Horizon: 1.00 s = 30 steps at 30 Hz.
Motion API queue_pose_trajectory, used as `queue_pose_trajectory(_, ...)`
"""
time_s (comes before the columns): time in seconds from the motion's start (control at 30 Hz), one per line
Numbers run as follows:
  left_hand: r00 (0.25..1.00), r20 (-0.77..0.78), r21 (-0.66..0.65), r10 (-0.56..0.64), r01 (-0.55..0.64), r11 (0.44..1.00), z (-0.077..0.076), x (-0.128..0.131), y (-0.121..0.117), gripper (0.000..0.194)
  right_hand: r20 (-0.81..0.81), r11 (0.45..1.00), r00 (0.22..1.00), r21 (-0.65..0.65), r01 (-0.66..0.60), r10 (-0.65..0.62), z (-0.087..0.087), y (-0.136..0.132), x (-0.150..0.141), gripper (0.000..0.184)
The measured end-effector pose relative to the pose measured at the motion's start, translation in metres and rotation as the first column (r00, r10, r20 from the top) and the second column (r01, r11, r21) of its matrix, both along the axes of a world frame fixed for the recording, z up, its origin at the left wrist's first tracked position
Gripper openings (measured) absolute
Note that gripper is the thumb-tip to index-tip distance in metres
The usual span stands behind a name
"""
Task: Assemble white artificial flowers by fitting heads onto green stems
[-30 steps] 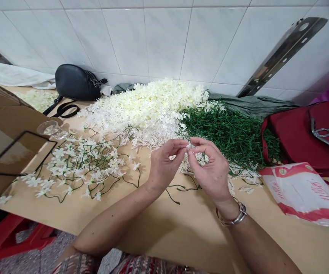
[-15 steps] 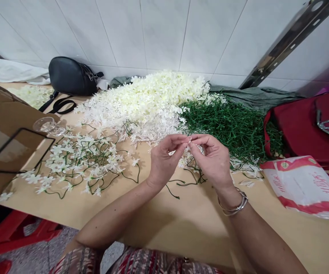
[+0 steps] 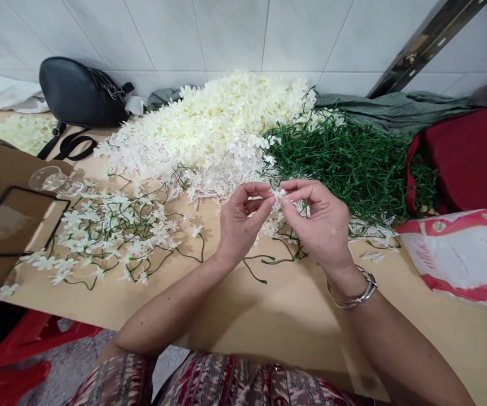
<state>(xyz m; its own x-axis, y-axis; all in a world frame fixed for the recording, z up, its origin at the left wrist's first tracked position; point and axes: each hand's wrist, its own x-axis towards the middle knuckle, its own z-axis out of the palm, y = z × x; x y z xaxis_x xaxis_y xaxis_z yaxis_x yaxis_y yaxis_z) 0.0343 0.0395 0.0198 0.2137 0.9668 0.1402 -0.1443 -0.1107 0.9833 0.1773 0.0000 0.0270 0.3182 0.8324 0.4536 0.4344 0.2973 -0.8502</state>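
Note:
Between the fingertips of both hands is a small white artificial flower point(image 3: 278, 193). My left hand point(image 3: 243, 223) pinches it from one side, thumb against forefinger. From the other side my right hand point(image 3: 317, 223), with silver bangles at the wrist, pinches it too. Behind the hands rises a heap of white and cream artificial blossoms point(image 3: 222, 124). Green plastic stems point(image 3: 336, 163) lie piled beside it on the right. A few loose stems point(image 3: 254, 270) rest on the table just below my hands. Flowers joined to green stems point(image 3: 116, 237) are spread to the left.
A black bag point(image 3: 80, 93) stands against the tiled wall, and a red bag point(image 3: 472, 152) sits at right. Nearer are a white-and-red plastic packet point(image 3: 463, 254), a clear cup point(image 3: 53, 180), a cardboard box point(image 3: 10, 220) and a black wire frame point(image 3: 19, 255). A red stool point(image 3: 36, 338) is below the table edge.
The white flower now shows more plainly between my fingertips, and the fingers have spread slightly around it. The camera view has shifted a little.

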Motion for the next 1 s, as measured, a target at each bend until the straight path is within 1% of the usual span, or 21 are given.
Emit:
queue_pose_trajectory(0.13,1.000,0.010,0.040,-0.016,0.016,0.999,-0.002,0.001,-0.001,0.022,-0.047,0.999,0.999,-0.047,-0.008,0.005,0.001,0.000,-0.001,0.008)
queue_pose_trajectory(0.27,1.000,0.012,0.060,-0.025,0.024,0.998,-0.004,0.003,0.000,0.027,-0.143,0.997,0.989,-0.061,-0.040,0.031,-0.004,0.002,-0.001,0.007)
queue_pose_trajectory(0.47,0.995,0.073,0.109,-0.066,0.057,0.992,-0.006,0.004,0.000,0.025,-0.227,0.986,0.967,-0.095,-0.138,0.113,-0.011,0.008,0.009,0.010)
queue_pose_trajectory(0.6,0.994,0.072,0.131,-0.080,0.070,0.989,-0.004,0.004,-0.001,0.029,-0.284,0.977,0.947,-0.100,-0.187,0.152,-0.011,0.009,0.013,0.013)
queue_pose_trajectory(0.67,0.994,0.062,0.136,-0.093,0.084,0.987,-0.002,0.003,-0.002,0.030,-0.312,0.979,0.938,-0.087,-0.185,0.150,-0.010,0.009,0.013,0.013)
queue_pose_trajectory(0.77,0.993,0.037,0.111,-0.111,0.106,0.988,0.003,-0.001,-0.004,0.026,-0.296,0.984,0.945,-0.066,-0.163,0.136,-0.010,0.008,0.015,0.017)
queue_pose_trajectory(0.87,0.995,0.014,0.078,-0.094,0.092,0.993,0.006,-0.009,-0.003,0.021,-0.261,0.989,0.958,-0.058,-0.136,0.116,-0.010,0.009,0.020,0.019)
queue_pose_trajectory(0.9,0.997,0.006,0.070,-0.080,0.080,0.994,0.006,-0.012,-0.002,0.020,-0.253,0.991,0.962,-0.058,-0.124,0.106,-0.010,0.009,0.021,0.017)
queue_pose_trajectory(1.0,0.998,-0.037,0.050,-0.060,0.061,0.997,0.002,-0.019,0.000,0.022,-0.226,0.990,0.969,-0.074,-0.118,0.098,-0.009,0.010,0.024,0.026)
